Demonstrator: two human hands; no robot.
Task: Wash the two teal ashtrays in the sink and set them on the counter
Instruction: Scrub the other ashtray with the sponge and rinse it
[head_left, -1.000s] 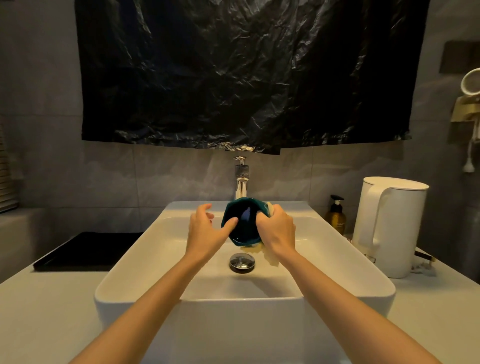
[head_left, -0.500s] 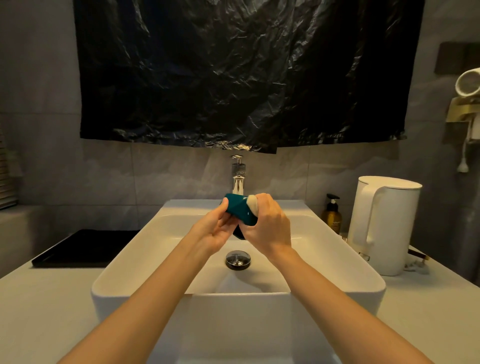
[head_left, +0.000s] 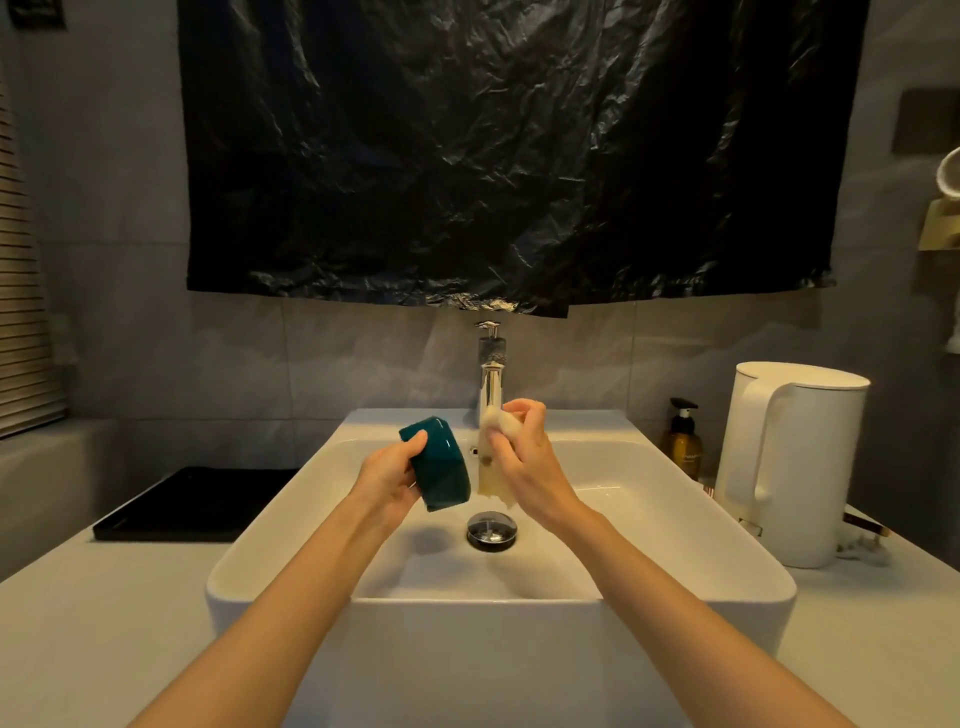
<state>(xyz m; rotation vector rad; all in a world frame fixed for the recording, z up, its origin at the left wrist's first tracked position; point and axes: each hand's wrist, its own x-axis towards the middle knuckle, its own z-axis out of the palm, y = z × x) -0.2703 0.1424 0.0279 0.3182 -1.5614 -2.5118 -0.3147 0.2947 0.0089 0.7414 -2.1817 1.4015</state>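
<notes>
Fingers (head_left: 417, 442) of the left hand (head_left: 389, 480) curl over the rim of one teal ashtray (head_left: 441, 470), gripping it tilted on edge above and just left of the drain plug (head_left: 491, 529). Up and right of the plug, the right hand (head_left: 532, 462) has its fingers (head_left: 522, 413) bunched round a pale cloth (head_left: 488, 475). The cloth's loose tail hangs down toward the plug, just beside the ashtray; whether the two touch cannot be told. The second ashtray is not in view.

The main hazard is probably the one-handed hold. The ashtray looks glossy and is likely wet. If the right hand presses the cloth hard against it, the piece could twist free and fall onto the hard floor of the sink (head_left: 675, 525) beside the plug, where it may chip or crack. The dangling tail could also drag across the plug and pick up grime.

The faucet (head_left: 491, 387) stands directly behind the plug, and whether water runs cannot be told. A strong stream on the tilted ashtray would likely spray toward the white kettle (head_left: 795, 462) and soap bottle (head_left: 681, 441), well right of the plug. Carrying a dripping ashtray out to the counter (head_left: 78, 623), left of the plug near the black tray (head_left: 192, 504), risks a slip on the way.
</notes>
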